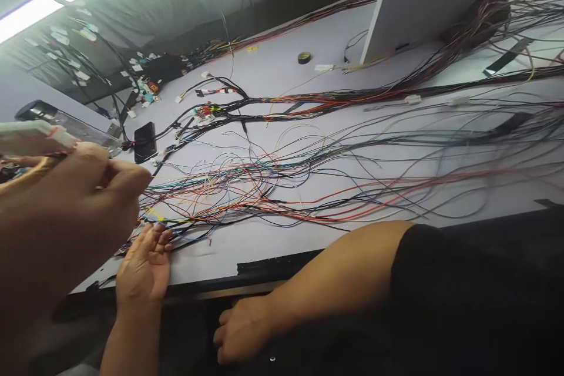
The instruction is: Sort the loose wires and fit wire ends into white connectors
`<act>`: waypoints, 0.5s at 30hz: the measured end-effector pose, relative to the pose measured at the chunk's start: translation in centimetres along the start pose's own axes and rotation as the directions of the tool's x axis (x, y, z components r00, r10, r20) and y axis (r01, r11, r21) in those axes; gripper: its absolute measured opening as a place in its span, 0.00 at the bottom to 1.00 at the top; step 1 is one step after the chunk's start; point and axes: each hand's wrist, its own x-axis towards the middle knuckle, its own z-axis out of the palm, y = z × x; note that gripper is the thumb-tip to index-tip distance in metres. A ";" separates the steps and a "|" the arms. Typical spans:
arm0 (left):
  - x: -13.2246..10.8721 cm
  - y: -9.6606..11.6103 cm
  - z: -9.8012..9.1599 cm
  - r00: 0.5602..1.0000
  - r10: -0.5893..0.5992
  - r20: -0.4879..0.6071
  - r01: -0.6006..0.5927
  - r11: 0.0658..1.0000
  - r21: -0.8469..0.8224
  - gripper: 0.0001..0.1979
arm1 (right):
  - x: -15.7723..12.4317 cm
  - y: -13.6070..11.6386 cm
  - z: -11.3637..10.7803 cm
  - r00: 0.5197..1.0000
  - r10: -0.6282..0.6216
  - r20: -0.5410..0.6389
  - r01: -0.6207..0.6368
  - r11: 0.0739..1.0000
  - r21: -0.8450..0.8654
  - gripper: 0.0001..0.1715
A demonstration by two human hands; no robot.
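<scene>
Palm turned up, my left hand [143, 264] is at the table's near edge with fingers apart and loosely curled. It holds nothing visible. Its fingertips are just below a wire bundle [194, 223]; contact is unclear. My right hand [242, 329] hangs below the table edge, fingers curled in; their inner side is hidden. Several long bundles of red, black, blue and green wires [317, 164] run across the table. A branched wire harness [247, 107] with connectors lies farther back. Another person's hand [97, 188], large and blurred, pinches a whitish object [39, 135] at the left.
A roll of black tape [304, 57] lies near the back. A black phone-like slab [145, 142] and a clear bottle [66, 123] are at the left. An upright panel [423, 0] stands at the back right. Connectors [70, 59] hang from wires at upper left.
</scene>
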 end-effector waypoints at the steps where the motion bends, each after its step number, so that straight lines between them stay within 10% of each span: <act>1: -0.1 -0.1 0.1 0.999 0.033 0.009 -0.034 0.999 0.029 0.09 | -0.1 -0.1 -0.4 1.000 -0.008 0.008 0.008 1.000 0.003 0.08; 15: -0.9 -1.3 -0.1 0.910 0.360 0.207 -0.414 0.821 0.393 0.13 | -0.2 -0.6 -1.0 0.999 0.000 -0.034 -0.002 0.999 -0.039 0.09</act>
